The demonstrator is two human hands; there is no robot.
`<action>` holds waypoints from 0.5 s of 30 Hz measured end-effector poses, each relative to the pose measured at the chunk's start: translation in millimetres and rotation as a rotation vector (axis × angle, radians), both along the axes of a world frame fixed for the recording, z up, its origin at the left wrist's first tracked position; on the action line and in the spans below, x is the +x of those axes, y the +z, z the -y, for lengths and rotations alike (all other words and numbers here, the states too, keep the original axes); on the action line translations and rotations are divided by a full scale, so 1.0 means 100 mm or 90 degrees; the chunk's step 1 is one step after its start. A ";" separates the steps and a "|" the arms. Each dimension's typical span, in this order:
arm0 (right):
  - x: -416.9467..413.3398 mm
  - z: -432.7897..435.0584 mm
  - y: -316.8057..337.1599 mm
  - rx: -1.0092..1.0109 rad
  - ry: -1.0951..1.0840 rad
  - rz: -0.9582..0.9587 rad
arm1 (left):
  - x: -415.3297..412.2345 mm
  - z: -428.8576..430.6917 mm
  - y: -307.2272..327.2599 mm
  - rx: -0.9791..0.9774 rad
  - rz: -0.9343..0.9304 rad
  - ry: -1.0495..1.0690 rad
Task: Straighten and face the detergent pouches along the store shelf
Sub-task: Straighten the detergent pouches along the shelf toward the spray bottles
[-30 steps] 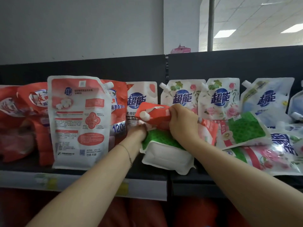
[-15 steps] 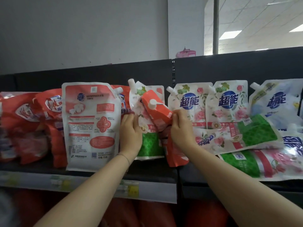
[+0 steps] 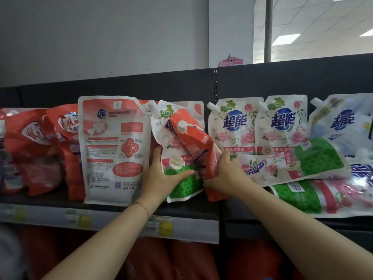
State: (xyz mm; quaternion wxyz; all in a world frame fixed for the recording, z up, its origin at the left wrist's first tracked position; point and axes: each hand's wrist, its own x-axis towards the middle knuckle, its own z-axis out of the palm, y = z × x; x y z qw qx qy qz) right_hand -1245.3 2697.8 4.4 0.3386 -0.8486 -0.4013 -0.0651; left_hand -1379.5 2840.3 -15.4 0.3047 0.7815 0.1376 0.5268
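Red pouch clamped in my right hand, rose-and-green pouch gripped in my left hand: both raised nearly upright on the shelf (they lay flat a second ago), leaning, not yet faced.

Both forearms are bare along their whole visible length, from the lower edge of the frame up to its centre. The left hand and right hand are bare too. A thin, pale bracelet circles the left wrist.

The rose pouch and red pouch, lying flat before, now stand nearly upright.
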 end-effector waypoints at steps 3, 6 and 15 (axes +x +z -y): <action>0.01 -0.02 0.03 0.046 0.043 -0.035 | -0.03 0.00 0.00 -0.011 -0.060 -0.015; -0.02 -0.04 -0.01 0.108 0.076 -0.049 | -0.05 0.01 0.01 0.000 -0.085 0.010; 0.03 -0.12 0.01 0.188 0.177 -0.198 | 0.04 -0.01 0.07 0.015 -0.158 0.075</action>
